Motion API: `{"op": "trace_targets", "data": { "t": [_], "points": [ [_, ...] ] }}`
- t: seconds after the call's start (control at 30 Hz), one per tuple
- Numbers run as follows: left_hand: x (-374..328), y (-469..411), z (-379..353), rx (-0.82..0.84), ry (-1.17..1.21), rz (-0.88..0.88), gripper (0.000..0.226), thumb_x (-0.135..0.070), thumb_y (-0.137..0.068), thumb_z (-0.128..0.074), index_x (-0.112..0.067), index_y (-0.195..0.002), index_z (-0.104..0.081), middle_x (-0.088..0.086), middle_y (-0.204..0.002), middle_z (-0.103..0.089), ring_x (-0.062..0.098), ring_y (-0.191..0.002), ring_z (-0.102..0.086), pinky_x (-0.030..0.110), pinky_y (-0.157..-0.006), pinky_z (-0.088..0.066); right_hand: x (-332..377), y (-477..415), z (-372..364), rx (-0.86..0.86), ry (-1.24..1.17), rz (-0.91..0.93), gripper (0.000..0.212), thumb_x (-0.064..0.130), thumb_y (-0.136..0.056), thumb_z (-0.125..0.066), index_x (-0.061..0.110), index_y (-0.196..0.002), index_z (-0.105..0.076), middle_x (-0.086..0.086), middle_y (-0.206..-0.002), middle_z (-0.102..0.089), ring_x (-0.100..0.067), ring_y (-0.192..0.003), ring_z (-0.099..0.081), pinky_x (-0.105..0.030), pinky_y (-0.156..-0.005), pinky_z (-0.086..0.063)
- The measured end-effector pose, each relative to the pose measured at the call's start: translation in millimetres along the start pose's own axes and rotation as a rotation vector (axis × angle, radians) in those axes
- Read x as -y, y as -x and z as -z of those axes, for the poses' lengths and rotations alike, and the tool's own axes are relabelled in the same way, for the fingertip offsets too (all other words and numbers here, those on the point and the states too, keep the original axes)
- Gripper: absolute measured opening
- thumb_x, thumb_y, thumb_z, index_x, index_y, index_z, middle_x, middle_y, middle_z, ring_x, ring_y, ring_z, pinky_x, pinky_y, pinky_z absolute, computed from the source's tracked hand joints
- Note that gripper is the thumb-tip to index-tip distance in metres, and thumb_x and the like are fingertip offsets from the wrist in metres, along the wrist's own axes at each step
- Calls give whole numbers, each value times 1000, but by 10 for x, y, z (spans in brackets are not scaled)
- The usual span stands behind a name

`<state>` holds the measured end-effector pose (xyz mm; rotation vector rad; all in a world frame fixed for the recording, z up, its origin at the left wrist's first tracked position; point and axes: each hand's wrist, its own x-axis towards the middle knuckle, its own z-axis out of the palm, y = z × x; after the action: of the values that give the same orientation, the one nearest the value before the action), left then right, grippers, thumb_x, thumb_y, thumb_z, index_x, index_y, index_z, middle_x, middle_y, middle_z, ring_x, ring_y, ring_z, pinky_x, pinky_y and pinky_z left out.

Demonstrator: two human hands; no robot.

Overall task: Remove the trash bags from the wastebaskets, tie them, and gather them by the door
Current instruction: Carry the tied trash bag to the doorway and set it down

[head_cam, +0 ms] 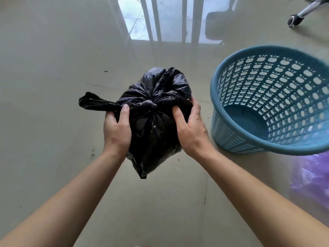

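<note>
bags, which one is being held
The black bag, knotted on top, gripped by the left hand and right hand; the purple bag lies untouched by the blue wastebasket.

One black plastic trash bag, one blue perforated plastic wastebasket, two bare hands (the left hand and the right hand), one crumpled piece of purple translucent plastic, one black chair caster.

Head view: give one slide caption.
Left hand and right hand grip the knotted black trash bag beside a blue wastebasket.

Glossy beige floor, wheeled chair leg top right
</note>
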<state>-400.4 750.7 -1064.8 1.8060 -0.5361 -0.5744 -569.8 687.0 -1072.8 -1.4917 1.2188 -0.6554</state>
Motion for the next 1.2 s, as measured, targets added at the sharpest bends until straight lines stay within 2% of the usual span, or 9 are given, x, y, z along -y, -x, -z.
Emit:
{"op": "trace_targets", "data": {
  "t": [0.13, 0.3, 0.37, 0.57, 0.67, 0.8, 1.0, 1.07, 1.2],
  "points": [
    [-822, 210, 188, -44, 26, -12, 27, -39, -98, -55, -19, -114, -64, -4, -113, -71, 12, -107, -67, 41, -103, -50, 792, 212, 369, 4, -36, -17, 76, 60, -99, -42, 30, -159, -5, 7, -163, -25, -5, -144, -24, -22, -111, -17],
    [-2275, 442, 463, -36, 50, -41, 16, -37, -100, -56, -24, -101, -65, -7, -100, -72, 9, -94, -68, 34, -94, -54, 2198, 395, 1019, 2, 7, -31, 90, 80, -87, -33, 38, -157, 4, 7, -167, -14, -18, -152, -18, -39, -123, -14],
    [-3032, 539, 571, -7, 54, -55, 16, -36, -101, -55, -23, -99, -64, -7, -97, -71, 9, -92, -68, 32, -91, -53, 2896, 475, 1333, 11, 29, 11, 92, 81, -86, -35, 40, -157, 6, 8, -167, -11, -17, -152, -17, -44, -124, -14],
    [-5738, 980, 924, 119, 93, -169, 22, -38, -102, -53, -18, -105, -62, -1, -99, -72, 17, -99, -69, 43, -99, -52, 5338, 919, 2637, -40, 66, 159, 93, 73, -90, -44, 33, -159, 4, 9, -167, -8, -7, -151, -9, -24, -117, -8],
    [-7202, 1360, 1038, 144, 116, -247, 22, -37, -102, -52, -17, -103, -59, -6, -87, -68, 14, -91, -68, 37, -93, -54, 6592, 1273, 3446, -103, 73, 218, 88, 69, -93, -44, 30, -159, -2, 6, -165, -19, -8, -149, -19, -22, -112, -12],
    [-8715, 1913, 1082, 188, 131, -338, 23, -41, -102, -48, -21, -109, -58, -8, -87, -64, 15, -92, -65, 31, -85, -50, 7913, 1774, 4382, -199, 54, 275, 88, 79, -88, -40, 36, -158, -8, 2, -160, -32, -17, -145, -31, -34, -120, -21],
    [-9667, 2635, 981, 337, 253, -456, 16, -35, -104, -48, -23, -110, -57, -6, -97, -66, 9, -95, -65, 23, -79, -48, 8598, 2572, 5222, -383, 47, 353, 90, 80, -87, -38, 35, -159, -6, 3, -162, -30, -20, -148, -29, -38, -120, -23],
    [-9743, 2823, 856, 442, 299, -478, 17, -36, -103, -50, -24, -111, -59, -2, -104, -69, 14, -102, -67, 29, -86, -52, 8544, 2853, 5392, -484, 50, 347, 94, 82, -85, -37, 34, -159, -5, 5, -164, -24, -18, -150, -24, -40, -123, -19],
    [-9766, 3361, 372, 723, 392, -513, 29, -38, -98, -54, -19, -120, -61, 1, -111, -71, 22, -109, -67, 46, -102, -51, 8250, 3622, 5735, -761, 45, 320, 80, 74, -90, -42, 32, -154, -17, 13, -145, -43, -11, -133, -43, -39, -118, -31]
  ]
}}
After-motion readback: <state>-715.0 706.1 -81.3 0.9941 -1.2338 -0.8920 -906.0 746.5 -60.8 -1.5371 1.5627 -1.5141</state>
